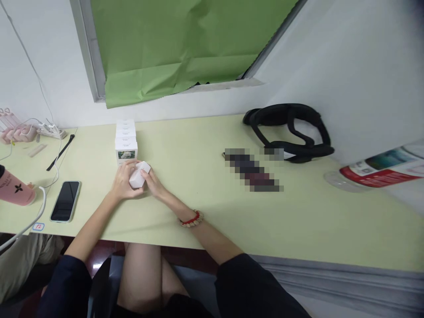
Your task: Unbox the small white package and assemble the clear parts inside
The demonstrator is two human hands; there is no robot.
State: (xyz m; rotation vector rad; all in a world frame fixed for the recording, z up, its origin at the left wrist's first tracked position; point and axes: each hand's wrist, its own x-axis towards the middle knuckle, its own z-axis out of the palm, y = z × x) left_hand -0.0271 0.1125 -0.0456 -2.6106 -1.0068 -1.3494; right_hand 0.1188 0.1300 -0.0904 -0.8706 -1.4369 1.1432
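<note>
Between my two hands is a small white box (139,175), tilted a little above the table. My left hand (125,181) wraps round its left side and underside. On the box's right side, the fingers of my right hand (153,180) are closed against it. Just behind my hands, several matching white boxes (126,137) stand in a row running back toward the wall. The nearest one bears a picture of a white flower on a dark green ground. My left hand partly hides that front box's lower edge.
On the left lie a phone (65,201), a black strap (61,153), a pink cup (15,187) and a power strip (51,131) with cables. To the right are a blurred-out flat object (253,170), a black headset (291,130) and a bottle (374,170). Another person's leg (23,265) shows at lower left.
</note>
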